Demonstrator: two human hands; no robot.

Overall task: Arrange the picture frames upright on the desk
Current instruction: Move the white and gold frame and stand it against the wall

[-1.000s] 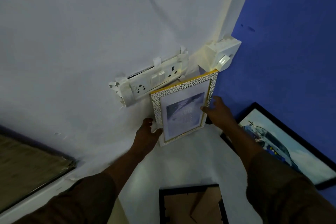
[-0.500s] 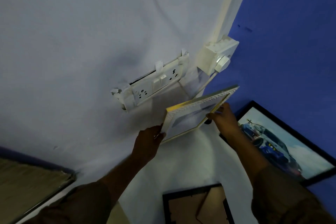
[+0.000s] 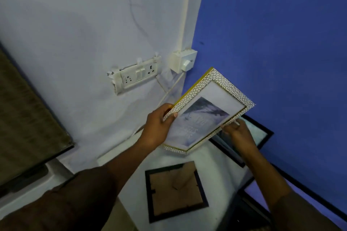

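A white pebbled picture frame [image 3: 206,110] with a gold edge is held in the air above the white desk [image 3: 212,157], tilted, picture side facing up. My left hand [image 3: 157,127] grips its left edge with the thumb on the front. My right hand [image 3: 237,131] holds its lower right edge from beneath. A black frame [image 3: 174,191] lies face down on the desk below, its brown backing and stand showing. Another black frame [image 3: 261,133] with a picture leans against the blue wall, partly hidden behind my right hand.
A socket and switch plate [image 3: 139,77] and a white plug box [image 3: 183,61] with cables sit on the white wall by the corner. A dark screen [image 3: 22,118] stands at the left. A further dark frame edge [image 3: 259,210] lies at lower right.
The white frame has come away from the wall corner and turned face up, now held lower and to the right. Both hands keep their hold on it.
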